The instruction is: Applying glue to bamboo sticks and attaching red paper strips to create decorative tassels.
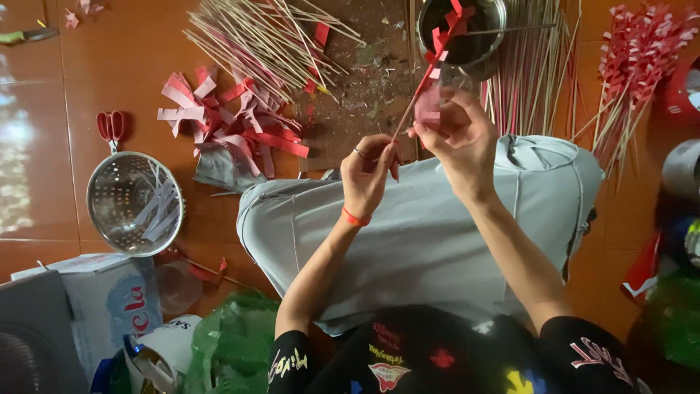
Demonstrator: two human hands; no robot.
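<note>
While much of the lower left is cut off by the frame, a grey rounded shape [33, 335] in the corner is too cropped to identify, and a white carton [109, 299], a clear plastic cup [177, 287] and a crumpled green bag [233, 343] sit beside it on the floor [109, 51], which is glossy orange-brown tile. Above them a metal colander [135, 204] holds a few pale paper strips, with red-handled scissors [111, 128] touching its upper rim. Further right lies a loose heap of red and pink paper strips [233, 124], and above that a fanned pile of bare bamboo sticks [270, 40] resting partly on a littered dark board [364, 80]. The person sits with grey-clothed knees [423, 226] over the floor. The left hand [368, 171], wearing a ring and an orange wristband, has its fingers pinched around the lower end of a thin stick [415, 95] that slants up to the right. The right hand [456, 138] has its fingers closed on a pink paper piece [428, 106] pressed against that stick; how the paper is attached is hidden by the fingers. Behind them a metal pot [467, 33] has a dark inside, with red paper tabs showing over it. Right of it stand more sticks [532, 73], then a bundle of sticks already carrying red paper tabs [634, 58]. Objects at the far right edge are cropped and unclear.
</note>
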